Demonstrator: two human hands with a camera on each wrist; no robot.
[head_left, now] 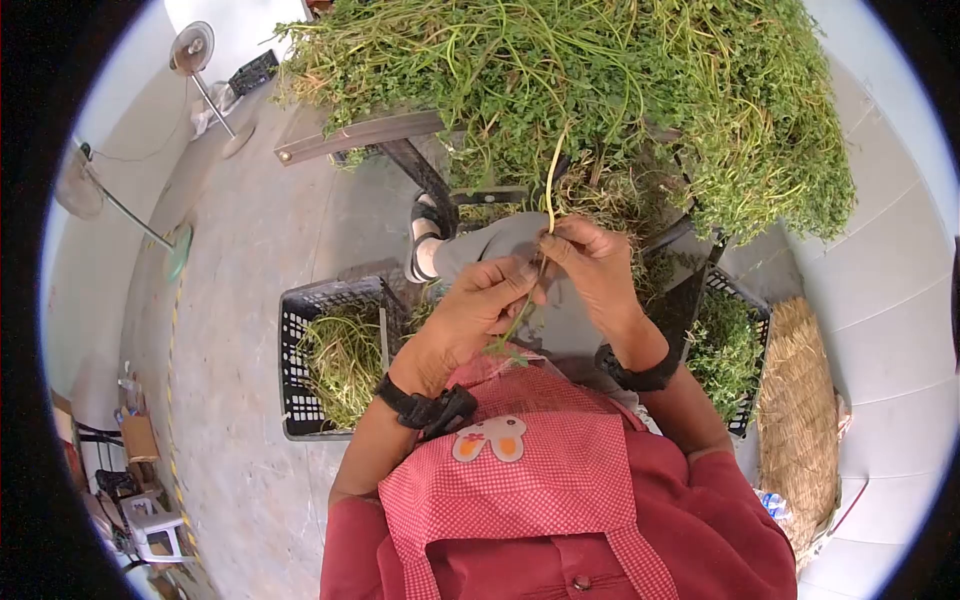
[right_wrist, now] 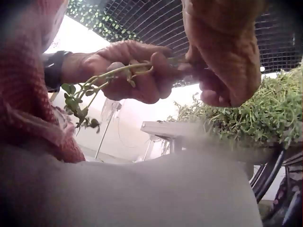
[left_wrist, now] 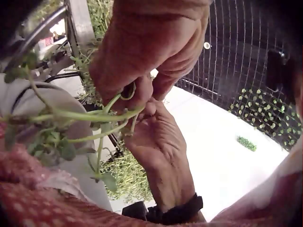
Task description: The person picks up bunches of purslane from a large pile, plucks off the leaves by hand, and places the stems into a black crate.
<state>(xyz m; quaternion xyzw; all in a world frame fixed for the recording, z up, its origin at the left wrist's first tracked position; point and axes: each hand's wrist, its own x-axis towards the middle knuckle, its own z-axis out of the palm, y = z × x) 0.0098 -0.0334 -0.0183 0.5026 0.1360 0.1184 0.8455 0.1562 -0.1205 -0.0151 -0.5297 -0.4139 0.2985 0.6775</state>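
Note:
In front of the apron, my two hands meet at one leafy plant stem. My left hand (head_left: 488,302) pinches the green stem (left_wrist: 94,116), whose small round leaves (right_wrist: 78,101) hang out toward the apron. Just above it, my right hand (head_left: 597,268) holds the same stem between thumb and fingers. From the right fingertips a pale yellow length of stem (head_left: 552,185) rises toward the heap of greens (head_left: 560,70). The part of the stem between the hands is mostly hidden by the fingers.
The heap lies on a metal-framed table (head_left: 360,135), some greens drooping over its edge. Black crates of greens stand at the left (head_left: 335,425) and right (head_left: 745,300). A rolled straw mat (head_left: 800,410) lies right; standing fans (head_left: 205,90) are at the far left.

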